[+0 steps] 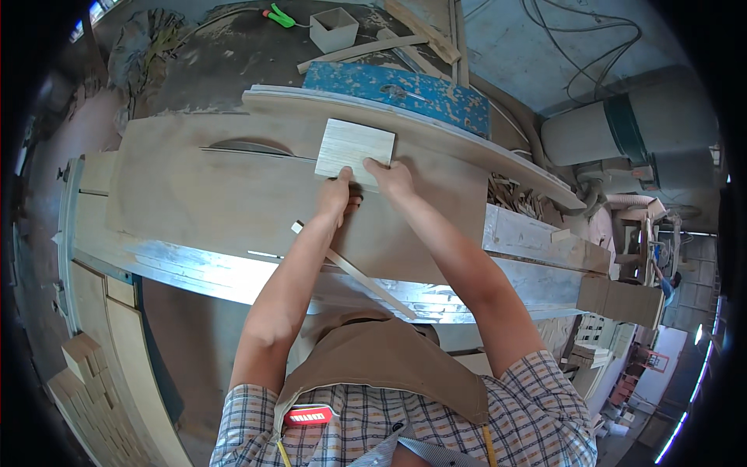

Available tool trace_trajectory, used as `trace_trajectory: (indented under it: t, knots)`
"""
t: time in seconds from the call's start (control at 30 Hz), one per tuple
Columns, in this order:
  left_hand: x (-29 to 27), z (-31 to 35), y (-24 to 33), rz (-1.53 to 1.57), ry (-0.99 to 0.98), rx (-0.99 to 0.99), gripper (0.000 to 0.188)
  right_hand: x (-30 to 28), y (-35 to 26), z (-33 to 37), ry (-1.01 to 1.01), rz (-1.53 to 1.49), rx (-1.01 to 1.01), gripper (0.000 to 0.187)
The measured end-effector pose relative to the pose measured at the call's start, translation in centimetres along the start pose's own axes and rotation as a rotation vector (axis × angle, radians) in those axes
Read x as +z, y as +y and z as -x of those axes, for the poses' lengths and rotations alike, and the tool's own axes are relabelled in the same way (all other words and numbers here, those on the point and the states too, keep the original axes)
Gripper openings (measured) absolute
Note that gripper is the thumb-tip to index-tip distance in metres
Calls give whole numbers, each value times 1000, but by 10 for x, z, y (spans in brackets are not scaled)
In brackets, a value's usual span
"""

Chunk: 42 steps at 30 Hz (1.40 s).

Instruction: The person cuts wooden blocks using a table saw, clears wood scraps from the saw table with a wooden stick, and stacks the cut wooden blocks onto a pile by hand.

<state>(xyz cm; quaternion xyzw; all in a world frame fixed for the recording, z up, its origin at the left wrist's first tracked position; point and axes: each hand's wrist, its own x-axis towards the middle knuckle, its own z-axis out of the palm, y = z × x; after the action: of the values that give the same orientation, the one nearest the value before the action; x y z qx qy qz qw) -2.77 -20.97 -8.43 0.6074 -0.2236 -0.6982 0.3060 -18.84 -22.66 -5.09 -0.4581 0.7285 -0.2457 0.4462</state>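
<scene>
A pale wooden board (355, 142), small and roughly square, is between my two hands over the brown saw table (194, 187). My left hand (335, 196) grips its near left edge, thumb on top and fingers curled below. At the near right corner, my right hand (392, 179) pinches the board with the thumb on its face; the other fingers are mostly hidden. Just left of the board, a circular saw blade (253, 146) rises through a slot in the table. Whether the board rests on the table or is raised a little, I cannot tell.
Beyond the board runs a long wooden fence (436, 128) with a scuffed blue block (397, 89) behind it. A thin wood strip (369, 282) and a pencil-like stick (266, 254) lie near my left forearm. Offcuts (515, 196) heap at right; stacked wood blocks (97, 389) stand lower left.
</scene>
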Motion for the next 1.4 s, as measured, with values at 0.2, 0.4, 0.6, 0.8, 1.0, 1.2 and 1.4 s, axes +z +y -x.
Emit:
trace_trajectory:
  t: [0.2, 0.4, 0.6, 0.8, 1.0, 1.2, 1.4]
  knots:
    - [43, -14, 7, 41, 93, 43, 48, -8, 9, -36, 71, -4, 49, 69]
    - [55, -27, 17, 143, 380, -67, 55, 0, 4, -27, 38, 97, 80, 67]
    - [55, -5, 10, 238, 440, 112, 52, -24, 24, -26, -115, -215, 43, 56]
    - [59, -8, 3, 188, 473, 131, 58, -76, 39, -20, -47, 535, -728, 43]
    - [64, -8, -14, 126, 438, 287, 52, -94, -2, -40, -14, 937, -1357, 55]
    - [99, -1, -30, 32, 766, 518, 42, -81, -7, -82, -25, 1340, -1602, 55]
    - [75, -7, -30, 34, 793, 626, 42, -58, -31, -103, -40, 1448, -1693, 57]
